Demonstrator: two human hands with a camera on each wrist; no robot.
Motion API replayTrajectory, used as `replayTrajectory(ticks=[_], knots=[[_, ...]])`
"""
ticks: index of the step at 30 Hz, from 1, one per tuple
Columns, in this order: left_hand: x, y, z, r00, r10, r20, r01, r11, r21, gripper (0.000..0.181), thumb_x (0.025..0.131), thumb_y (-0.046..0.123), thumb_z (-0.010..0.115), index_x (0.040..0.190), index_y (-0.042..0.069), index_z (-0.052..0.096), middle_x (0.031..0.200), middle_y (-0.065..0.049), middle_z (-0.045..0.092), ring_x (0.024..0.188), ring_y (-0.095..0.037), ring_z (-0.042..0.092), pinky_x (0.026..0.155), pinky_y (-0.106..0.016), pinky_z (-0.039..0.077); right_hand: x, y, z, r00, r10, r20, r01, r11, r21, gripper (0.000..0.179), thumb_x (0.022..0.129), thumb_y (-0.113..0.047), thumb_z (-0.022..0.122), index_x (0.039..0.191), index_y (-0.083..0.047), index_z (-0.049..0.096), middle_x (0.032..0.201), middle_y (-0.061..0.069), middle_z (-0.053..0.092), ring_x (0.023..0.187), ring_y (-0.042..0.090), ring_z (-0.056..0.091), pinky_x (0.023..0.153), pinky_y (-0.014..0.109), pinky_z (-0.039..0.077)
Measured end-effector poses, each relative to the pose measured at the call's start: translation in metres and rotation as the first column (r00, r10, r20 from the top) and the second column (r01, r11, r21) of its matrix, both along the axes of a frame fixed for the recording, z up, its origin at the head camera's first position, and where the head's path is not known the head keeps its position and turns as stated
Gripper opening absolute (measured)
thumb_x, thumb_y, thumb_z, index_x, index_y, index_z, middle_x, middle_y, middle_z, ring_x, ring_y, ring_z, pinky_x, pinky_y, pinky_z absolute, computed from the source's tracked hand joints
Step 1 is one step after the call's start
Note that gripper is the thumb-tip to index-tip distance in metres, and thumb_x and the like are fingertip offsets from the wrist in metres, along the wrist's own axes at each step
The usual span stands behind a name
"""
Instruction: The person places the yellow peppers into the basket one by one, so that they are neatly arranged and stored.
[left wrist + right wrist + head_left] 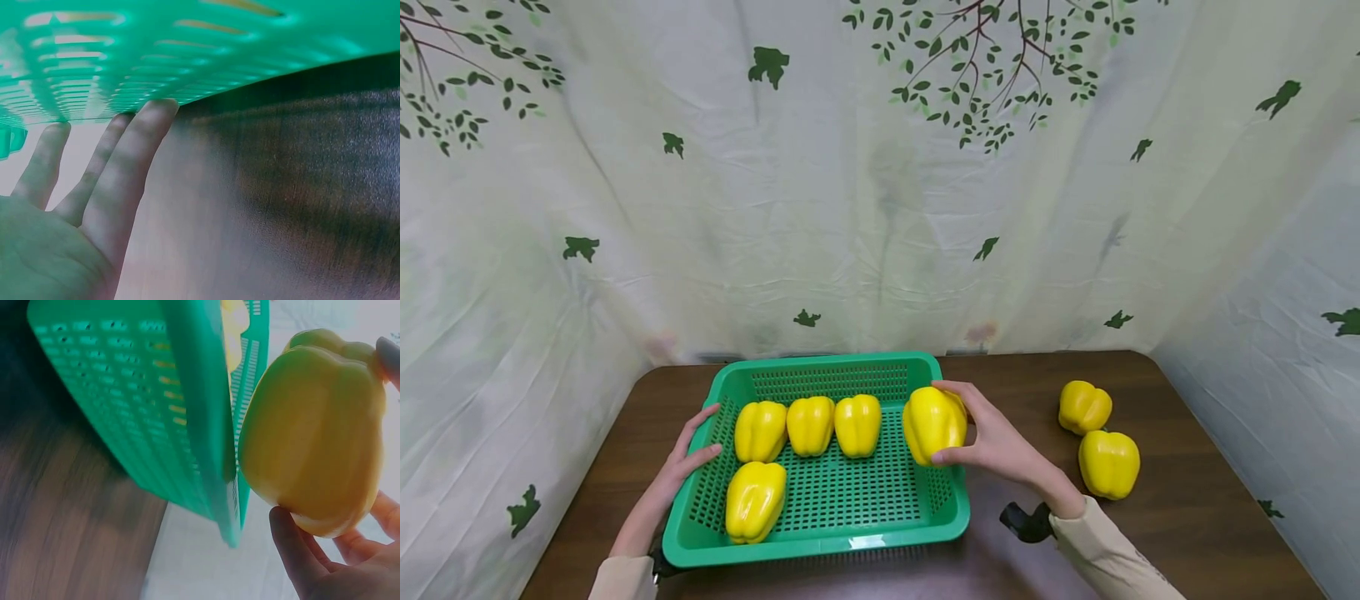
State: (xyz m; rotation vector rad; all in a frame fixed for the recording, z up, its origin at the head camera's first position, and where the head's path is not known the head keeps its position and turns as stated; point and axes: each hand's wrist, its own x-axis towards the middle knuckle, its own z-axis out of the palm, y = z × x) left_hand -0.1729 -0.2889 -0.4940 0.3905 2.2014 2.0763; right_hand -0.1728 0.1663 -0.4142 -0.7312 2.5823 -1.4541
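My right hand holds a yellow bell pepper between thumb and fingers, over the right side of a green plastic basket. In the right wrist view this bell pepper is beside the basket's rim, fingertips at its ends. My left hand is at the basket's left side, thumb reaching over the rim. The left wrist view shows its straight fingers against the slotted outer wall. Inside the basket, three yellow peppers line up toward the back, and another pepper lies front left.
Two more yellow peppers, one farther back and one nearer, lie on the brown wooden table right of the basket. A white curtain with leaf prints hangs behind the table and along its sides.
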Motion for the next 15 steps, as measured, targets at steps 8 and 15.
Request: replayTrajectory(ticks=[8,15], knots=[[0.000,0.000,-0.002,1.000,-0.006,-0.022,0.006,1.000,0.012,0.055,0.100,0.000,0.038,0.149,0.021,0.024,0.137,-0.007,0.026,0.109,-0.003,0.053,0.078,-0.030,0.053,0.004,-0.017,-0.002,1.000,0.024,-0.008,-0.024,1.000,0.011,0.085,0.074,-0.035,0.082,0.144,-0.018,0.036,0.138,0.003,0.040,0.112,0.022,0.047,0.090,0.046,0.043],[0.000,0.000,-0.001,1.000,-0.002,-0.024,0.003,1.000,0.006,0.055,0.100,0.001,0.038,0.149,0.021,0.024,0.137,-0.007,0.026,0.108,-0.003,0.054,0.078,-0.029,0.053,0.012,-0.038,-0.010,0.998,0.066,-0.001,-0.066,0.997,0.028,0.084,0.074,-0.037,0.082,0.143,-0.018,0.038,0.138,-0.001,0.040,0.113,0.019,0.046,0.092,0.045,0.043]])
